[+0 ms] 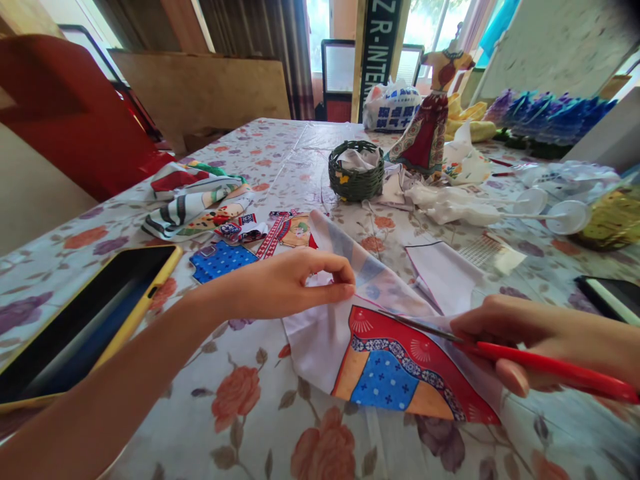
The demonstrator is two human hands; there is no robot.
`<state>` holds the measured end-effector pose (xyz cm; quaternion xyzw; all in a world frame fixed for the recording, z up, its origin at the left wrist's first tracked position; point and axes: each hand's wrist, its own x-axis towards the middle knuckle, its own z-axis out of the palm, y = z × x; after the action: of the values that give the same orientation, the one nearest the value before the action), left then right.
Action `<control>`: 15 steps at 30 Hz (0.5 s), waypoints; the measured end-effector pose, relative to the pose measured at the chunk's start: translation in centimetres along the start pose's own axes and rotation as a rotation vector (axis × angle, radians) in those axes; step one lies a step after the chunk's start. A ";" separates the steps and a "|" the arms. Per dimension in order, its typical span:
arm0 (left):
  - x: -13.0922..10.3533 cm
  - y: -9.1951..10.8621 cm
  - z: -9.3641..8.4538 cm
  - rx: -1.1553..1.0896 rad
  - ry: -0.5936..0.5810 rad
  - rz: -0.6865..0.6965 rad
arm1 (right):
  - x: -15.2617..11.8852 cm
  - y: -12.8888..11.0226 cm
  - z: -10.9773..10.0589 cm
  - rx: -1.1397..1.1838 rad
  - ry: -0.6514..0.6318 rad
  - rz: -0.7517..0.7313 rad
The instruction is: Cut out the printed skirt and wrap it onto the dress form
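My left hand pinches the upper edge of a white printed fabric between thumb and fingers. A red panel with a blue patch and orange sides is printed on the fabric. On the right, my right hand is closed around red-handled scissors. Their blades lie along the top edge of the red print, pointing toward my left hand. A thin, see-through part of the fabric stands folded up behind the blades. How far the blades are apart is hard to make out.
A phone in a yellow case lies at left, with cut printed pieces and bunched fabric beyond. A green woven basket, a dressed doll figure and white doll parts stand or lie farther back. Another dark device is at right.
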<state>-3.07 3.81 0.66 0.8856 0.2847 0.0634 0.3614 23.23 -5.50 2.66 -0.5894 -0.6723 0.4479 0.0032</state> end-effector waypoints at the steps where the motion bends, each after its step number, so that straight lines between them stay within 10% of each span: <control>1: 0.0 0.0 0.0 -0.001 0.002 0.002 | 0.0 -0.1 0.0 0.001 -0.035 0.013; 15: 0.0 0.1 -0.1 0.020 0.032 0.017 | 0.2 -0.7 -0.1 0.054 -0.100 0.053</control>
<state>-3.09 3.81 0.78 0.8904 0.2838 0.0777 0.3473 22.68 -5.25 3.02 -0.5834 -0.6435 0.4947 -0.0265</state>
